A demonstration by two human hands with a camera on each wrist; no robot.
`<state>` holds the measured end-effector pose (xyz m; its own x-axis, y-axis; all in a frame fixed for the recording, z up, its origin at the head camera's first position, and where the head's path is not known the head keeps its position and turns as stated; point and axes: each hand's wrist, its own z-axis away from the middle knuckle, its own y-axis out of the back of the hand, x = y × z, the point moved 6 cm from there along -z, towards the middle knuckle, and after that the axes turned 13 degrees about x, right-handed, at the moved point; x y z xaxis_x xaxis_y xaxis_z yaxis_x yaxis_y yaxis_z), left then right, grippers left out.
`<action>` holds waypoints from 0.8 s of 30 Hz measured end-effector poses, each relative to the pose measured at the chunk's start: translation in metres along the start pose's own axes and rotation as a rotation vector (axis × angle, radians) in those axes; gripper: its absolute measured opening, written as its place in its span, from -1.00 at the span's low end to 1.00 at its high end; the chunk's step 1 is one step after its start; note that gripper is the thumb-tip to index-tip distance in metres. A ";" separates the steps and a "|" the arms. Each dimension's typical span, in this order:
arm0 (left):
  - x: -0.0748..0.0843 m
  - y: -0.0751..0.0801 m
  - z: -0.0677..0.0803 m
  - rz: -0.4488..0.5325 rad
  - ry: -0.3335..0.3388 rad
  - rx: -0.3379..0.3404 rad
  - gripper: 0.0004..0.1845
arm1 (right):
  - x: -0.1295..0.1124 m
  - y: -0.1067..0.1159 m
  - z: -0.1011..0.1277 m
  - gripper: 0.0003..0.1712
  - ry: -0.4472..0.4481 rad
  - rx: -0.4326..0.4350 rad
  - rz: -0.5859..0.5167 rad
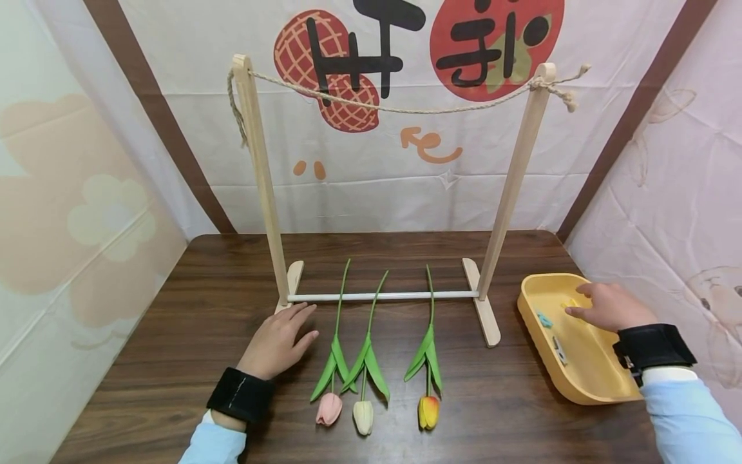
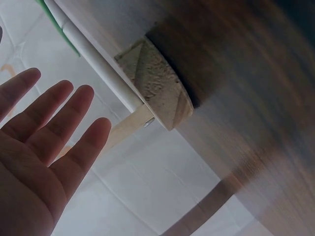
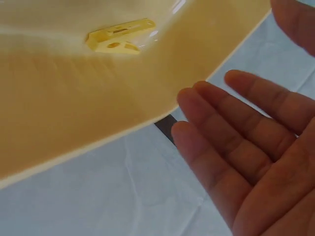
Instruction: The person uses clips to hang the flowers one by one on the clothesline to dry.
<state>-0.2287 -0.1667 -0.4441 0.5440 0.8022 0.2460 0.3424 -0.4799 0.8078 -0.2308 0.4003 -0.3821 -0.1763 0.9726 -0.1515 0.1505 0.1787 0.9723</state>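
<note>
My right hand (image 1: pixel 617 308) hovers over the yellow tray (image 1: pixel 603 377), its fingers loosely extended and holding nothing. In the tray lie a yellow clothespin (image 3: pixel 118 37), a blue clothespin (image 1: pixel 543 319) and a grey-white clothespin (image 1: pixel 559 350). My left hand (image 1: pixel 278 345) is by the left foot of a wooden stand (image 1: pixel 263 187), fingers spread, with nothing in its grasp. To its right lie three artificial tulips: a pink tulip (image 1: pixel 329 409), a white tulip (image 1: pixel 363 417) and a yellow-orange tulip (image 1: pixel 428 412), their stems crossing the stand's white bar (image 1: pixel 406 296).
A twine rope (image 1: pixel 417 111) sags between the tops of the two wooden posts, knotted at the right one. The stand rests on a dark wood table (image 1: pixel 174 361). Printed cloth (image 1: pixel 232 148) hangs behind and along both sides.
</note>
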 end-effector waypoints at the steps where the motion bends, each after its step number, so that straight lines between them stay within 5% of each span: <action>1: 0.000 0.000 0.000 0.001 0.000 0.002 -0.44 | 0.001 -0.001 -0.001 -0.31 -0.006 -0.010 0.008; 9: 0.000 0.001 0.001 0.002 -0.004 0.014 -0.47 | 0.010 -0.013 -0.010 -0.58 -0.053 -0.050 0.047; 24: 0.000 0.006 -0.001 0.007 0.026 0.021 -0.62 | 0.022 -0.034 -0.022 -0.60 -0.168 -0.148 0.040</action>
<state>-0.2275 -0.1694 -0.4384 0.5264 0.8075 0.2661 0.3545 -0.4930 0.7945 -0.2609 0.4124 -0.4148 -0.0072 0.9918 -0.1277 0.0079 0.1277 0.9918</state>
